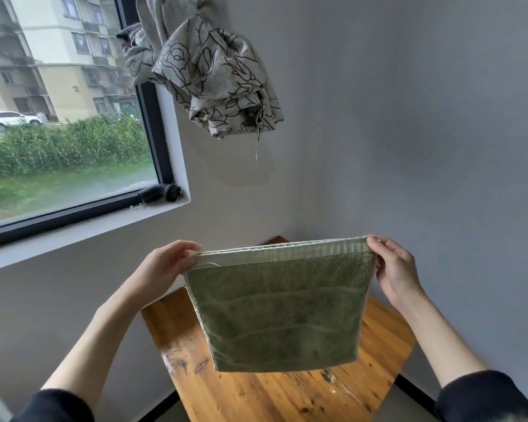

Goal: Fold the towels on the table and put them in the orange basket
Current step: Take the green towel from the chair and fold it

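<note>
Holding a green towel (282, 312) taut above the wooden desk (256, 397).
Left hand (165, 266) and right hand (393, 269) each pinch a top corner. Risk: uneven hems if one pinch slips. Orange basket not in view.

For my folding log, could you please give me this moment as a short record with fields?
towel: green towel, hanging in the air above the wooden table
left hand: left hand pinches the top left corner
right hand: right hand pinches the top right corner
towel state: top edge stretched straight, looks doubled over
orange basket: not in view
background: patterned curtain knotted up beside the window
</note>
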